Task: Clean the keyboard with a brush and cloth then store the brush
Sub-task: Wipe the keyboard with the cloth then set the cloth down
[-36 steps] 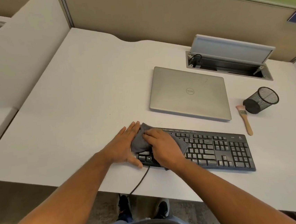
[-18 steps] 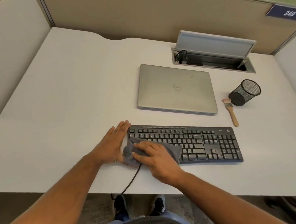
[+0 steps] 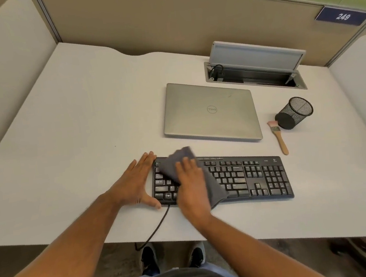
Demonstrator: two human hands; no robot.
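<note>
Pressing flat-fingered on the grey cloth (image 3: pixel 181 164), the right hand (image 3: pixel 191 183) holds it against the left part of the keyboard (image 3: pixel 243 175). The left hand (image 3: pixel 135 183) — fingers straight — braces the keyboard's left end on the desk (image 3: pixel 65 138). The brush (image 3: pixel 278 137) lies beside the mesh cup (image 3: pixel 293 113), right of the laptop (image 3: pixel 210 111).

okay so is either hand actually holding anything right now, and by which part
Nothing is gripped. The right hand presses flat on the middle of the grey cloth; the left hand rests against the keyboard's left end.
</note>
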